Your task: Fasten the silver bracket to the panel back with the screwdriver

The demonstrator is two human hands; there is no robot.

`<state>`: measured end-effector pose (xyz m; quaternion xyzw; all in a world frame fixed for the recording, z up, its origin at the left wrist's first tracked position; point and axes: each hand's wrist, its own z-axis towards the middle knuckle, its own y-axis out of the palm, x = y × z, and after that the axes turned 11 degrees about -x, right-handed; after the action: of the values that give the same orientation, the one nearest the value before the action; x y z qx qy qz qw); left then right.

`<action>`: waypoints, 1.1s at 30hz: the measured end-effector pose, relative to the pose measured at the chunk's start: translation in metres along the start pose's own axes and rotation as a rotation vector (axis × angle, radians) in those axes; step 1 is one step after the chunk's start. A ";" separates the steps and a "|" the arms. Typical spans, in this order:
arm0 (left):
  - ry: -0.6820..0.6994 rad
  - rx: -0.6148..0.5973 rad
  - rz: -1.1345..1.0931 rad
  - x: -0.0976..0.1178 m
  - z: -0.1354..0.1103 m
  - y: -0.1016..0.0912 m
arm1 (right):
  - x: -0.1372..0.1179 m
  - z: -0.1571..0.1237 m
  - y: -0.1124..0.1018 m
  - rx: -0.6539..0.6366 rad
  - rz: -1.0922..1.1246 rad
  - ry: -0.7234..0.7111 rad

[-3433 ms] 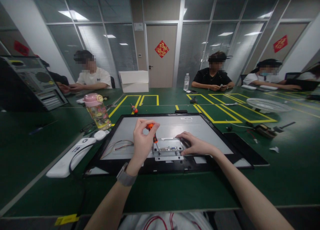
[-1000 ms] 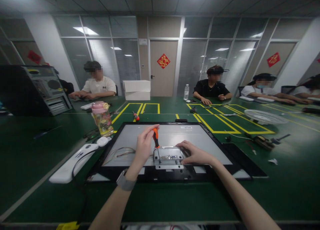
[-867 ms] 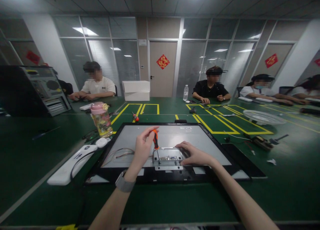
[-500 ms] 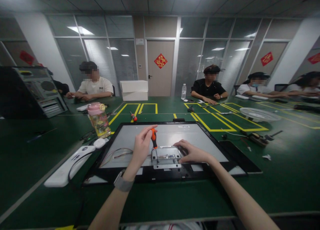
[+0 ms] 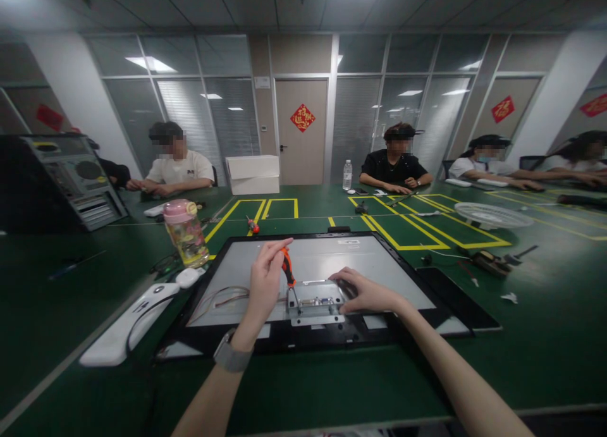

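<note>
My left hand (image 5: 266, 277), with a watch on its wrist, is closed on the handle of an orange and black screwdriver (image 5: 288, 267). The handle leans left, and the tip meets the lower left of a metal bracket with port sockets (image 5: 315, 317). That bracket sits on the silver back of a monitor panel (image 5: 322, 253) with a black frame, lying flat on the table. My right hand (image 5: 363, 291) grips the bracket's right side between thumb and fingers. Something dark shows under its palm, partly hidden. Thin wires (image 5: 222, 293) run across the panel left of my left hand.
Left of the panel are a pink-lidded bottle (image 5: 184, 234) and a white power bank-like device (image 5: 128, 326) with a black cable. A red screwdriver (image 5: 253, 226) lies beyond the panel, a dark flat slab (image 5: 458, 298) right of it. Co-workers sit across the green table (image 5: 360, 386).
The screwdriver's handle has tipped further left, and my left hand has shifted slightly left with it. My right hand keeps its place on the bracket. The view has moved a little.
</note>
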<state>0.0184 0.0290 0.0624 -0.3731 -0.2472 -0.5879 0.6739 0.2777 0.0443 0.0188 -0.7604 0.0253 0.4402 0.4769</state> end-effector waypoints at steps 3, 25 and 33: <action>-0.005 -0.014 0.024 0.001 -0.001 0.001 | 0.000 0.000 0.000 -0.001 -0.002 -0.001; 0.021 -0.051 -0.018 0.000 -0.001 0.004 | 0.001 0.000 -0.001 -0.009 -0.012 0.001; -0.014 -0.057 -0.058 0.002 -0.001 0.002 | -0.001 0.000 -0.001 -0.006 -0.007 -0.003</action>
<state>0.0208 0.0268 0.0626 -0.3889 -0.2459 -0.6112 0.6439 0.2775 0.0440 0.0206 -0.7612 0.0204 0.4398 0.4762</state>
